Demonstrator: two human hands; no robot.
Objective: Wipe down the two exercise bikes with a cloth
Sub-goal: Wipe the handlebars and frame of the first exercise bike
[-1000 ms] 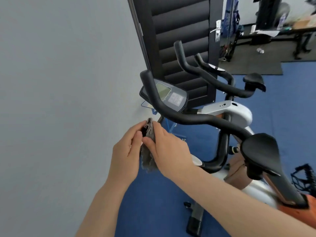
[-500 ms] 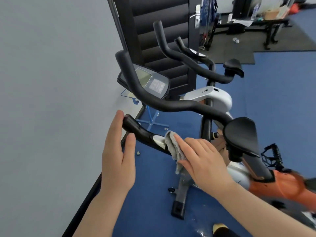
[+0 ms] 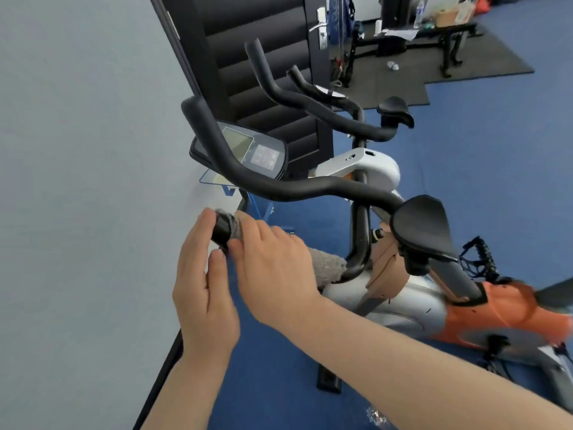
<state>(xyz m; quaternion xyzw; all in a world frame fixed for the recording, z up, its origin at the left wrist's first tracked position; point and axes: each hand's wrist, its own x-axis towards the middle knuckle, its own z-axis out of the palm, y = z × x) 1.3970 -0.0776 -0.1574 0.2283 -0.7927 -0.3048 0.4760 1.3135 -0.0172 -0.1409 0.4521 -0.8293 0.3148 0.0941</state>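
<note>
- The near exercise bike, silver and orange, stands close beside the pale wall; only a thin strip of blue floor separates its front from the wall's dark skirting.
- At the tip of the near bike's lower handlebar, the right hand curls its fingers and thumb over a grey cloth, wrapping it round the bar; a fuzzy end of cloth trails out behind the palm toward the bike's stem.
- The left hand is on the wall side of that same tip, fingers nearly straight, fingertips touching the bar end, thumb just below it; it grips nothing.
- Above the hands, the upper handlebar sweeps across, with the console behind it and an elbow pad at its right end.
- Beyond the near bike, the second bike stands in front of a dark slatted door.
- To the right of both bikes the blue floor lies open as far as a dark mat with a table on it.
</note>
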